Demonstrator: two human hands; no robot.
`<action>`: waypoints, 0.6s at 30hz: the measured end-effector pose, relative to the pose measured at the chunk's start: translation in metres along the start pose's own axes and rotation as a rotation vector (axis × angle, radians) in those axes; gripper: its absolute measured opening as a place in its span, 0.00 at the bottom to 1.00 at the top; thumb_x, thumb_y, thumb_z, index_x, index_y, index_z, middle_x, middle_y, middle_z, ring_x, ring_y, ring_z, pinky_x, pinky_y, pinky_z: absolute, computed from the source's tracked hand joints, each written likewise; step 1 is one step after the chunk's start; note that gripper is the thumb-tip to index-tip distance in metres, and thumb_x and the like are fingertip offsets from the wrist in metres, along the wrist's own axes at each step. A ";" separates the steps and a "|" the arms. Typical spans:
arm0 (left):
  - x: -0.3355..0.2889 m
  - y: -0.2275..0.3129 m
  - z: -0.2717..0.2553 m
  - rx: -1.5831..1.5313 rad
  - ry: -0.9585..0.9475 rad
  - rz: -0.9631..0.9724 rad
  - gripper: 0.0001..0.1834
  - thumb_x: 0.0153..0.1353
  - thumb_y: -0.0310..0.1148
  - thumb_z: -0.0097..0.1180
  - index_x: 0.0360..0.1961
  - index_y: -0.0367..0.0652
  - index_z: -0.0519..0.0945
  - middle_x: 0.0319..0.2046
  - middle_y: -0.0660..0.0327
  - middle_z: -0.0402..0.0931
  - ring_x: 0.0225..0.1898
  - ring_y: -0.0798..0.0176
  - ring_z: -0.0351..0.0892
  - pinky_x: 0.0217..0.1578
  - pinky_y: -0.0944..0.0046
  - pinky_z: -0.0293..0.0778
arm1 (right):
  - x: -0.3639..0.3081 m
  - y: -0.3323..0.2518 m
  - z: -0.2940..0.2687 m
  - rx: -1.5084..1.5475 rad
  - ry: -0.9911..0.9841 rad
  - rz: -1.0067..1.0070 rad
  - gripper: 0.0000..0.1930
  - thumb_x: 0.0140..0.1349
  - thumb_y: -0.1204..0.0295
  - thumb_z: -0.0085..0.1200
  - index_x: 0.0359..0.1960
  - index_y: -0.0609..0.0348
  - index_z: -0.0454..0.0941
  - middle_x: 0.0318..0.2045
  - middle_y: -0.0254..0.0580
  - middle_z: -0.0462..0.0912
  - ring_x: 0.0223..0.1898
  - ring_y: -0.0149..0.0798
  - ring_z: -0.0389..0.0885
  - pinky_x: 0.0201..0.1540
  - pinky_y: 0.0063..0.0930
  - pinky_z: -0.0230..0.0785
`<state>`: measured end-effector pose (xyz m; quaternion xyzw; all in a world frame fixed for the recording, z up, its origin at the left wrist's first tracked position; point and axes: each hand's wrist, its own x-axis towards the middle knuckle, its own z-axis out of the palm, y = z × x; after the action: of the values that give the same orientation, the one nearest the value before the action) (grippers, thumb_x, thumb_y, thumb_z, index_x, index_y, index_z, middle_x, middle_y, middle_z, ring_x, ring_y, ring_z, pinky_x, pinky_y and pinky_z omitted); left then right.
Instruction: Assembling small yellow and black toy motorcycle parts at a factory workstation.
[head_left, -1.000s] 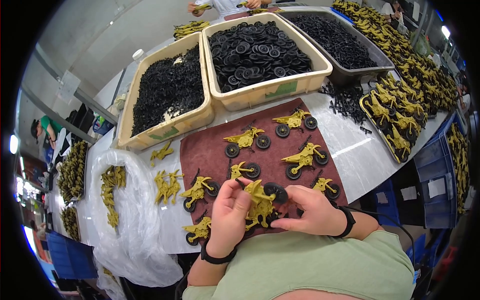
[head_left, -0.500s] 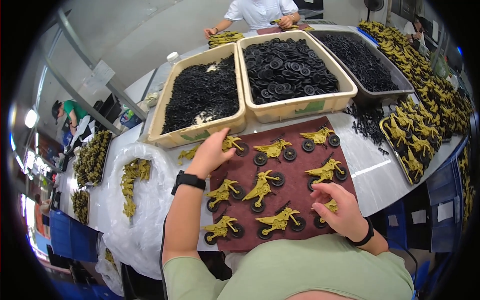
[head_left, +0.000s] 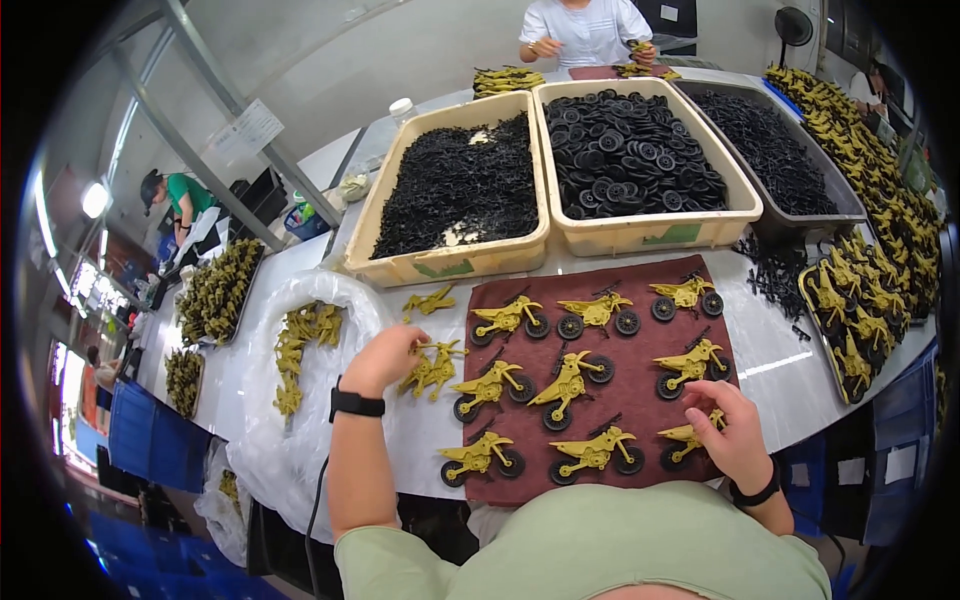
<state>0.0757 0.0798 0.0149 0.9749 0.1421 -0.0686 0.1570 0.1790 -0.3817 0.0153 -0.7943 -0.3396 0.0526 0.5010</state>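
My left hand, wearing a black wristband, is left of the dark red mat, its fingers curled on a yellow toy motorcycle body in a small loose group. Another loose body lies just beyond. Several yellow toy motorcycles with black wheels sit in rows on the mat, among them a top-left one and a middle one. Over the lower-right motorcycle my right hand hovers, thumb and fingers apart, hiding part of it. Whether it touches the toy is unclear.
Behind the mat stand a cream bin of small black parts, another cream bin of black wheels and a dark bin. A plastic bag holds yellow bodies. A tray of motorcycles is at right. A co-worker sits opposite.
My left hand has moved off the top-left motorcycle to the loose yellow bodies at the left, leaving that toy uncovered. My right hand stays by the lower-right motorcycle. The whole view has shifted.
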 end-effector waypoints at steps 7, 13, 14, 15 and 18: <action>-0.033 0.013 0.027 0.066 0.242 -0.384 0.23 0.55 0.39 0.63 0.40 0.29 0.71 0.34 0.39 0.78 0.38 0.37 0.78 0.40 0.46 0.75 | 0.008 0.000 0.001 -0.051 0.001 -0.033 0.12 0.57 0.80 0.57 0.43 0.64 0.77 0.32 0.40 0.81 0.32 0.34 0.79 0.37 0.25 0.70; -0.017 0.011 0.055 0.156 0.321 -0.429 0.25 0.49 0.44 0.67 0.36 0.31 0.77 0.35 0.41 0.78 0.38 0.40 0.79 0.40 0.49 0.76 | 0.010 0.000 -0.006 -0.050 -0.012 -0.091 0.10 0.57 0.79 0.58 0.41 0.65 0.78 0.31 0.43 0.79 0.31 0.36 0.79 0.35 0.25 0.71; -0.015 0.010 0.055 0.152 0.325 -0.424 0.25 0.49 0.44 0.67 0.36 0.31 0.77 0.35 0.41 0.78 0.38 0.40 0.79 0.40 0.49 0.76 | 0.011 -0.003 -0.010 -0.050 -0.007 -0.055 0.10 0.57 0.79 0.58 0.41 0.65 0.78 0.31 0.43 0.79 0.31 0.36 0.79 0.35 0.25 0.71; -0.014 0.009 0.053 0.136 0.295 -0.429 0.24 0.49 0.43 0.67 0.36 0.31 0.78 0.34 0.42 0.78 0.38 0.40 0.79 0.40 0.49 0.76 | 0.012 -0.005 -0.014 -0.050 -0.003 -0.021 0.10 0.57 0.79 0.58 0.41 0.65 0.78 0.31 0.43 0.80 0.31 0.37 0.79 0.35 0.26 0.71; -0.013 0.013 0.047 0.124 0.315 -0.465 0.22 0.49 0.40 0.66 0.38 0.33 0.79 0.34 0.44 0.78 0.39 0.42 0.79 0.40 0.49 0.76 | 0.017 0.001 -0.029 -0.123 0.078 -0.095 0.09 0.57 0.79 0.57 0.40 0.65 0.79 0.31 0.44 0.80 0.31 0.38 0.79 0.36 0.26 0.71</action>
<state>0.0634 0.0499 -0.0230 0.9225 0.3800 0.0409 0.0534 0.2046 -0.3942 0.0333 -0.8079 -0.3598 -0.0233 0.4661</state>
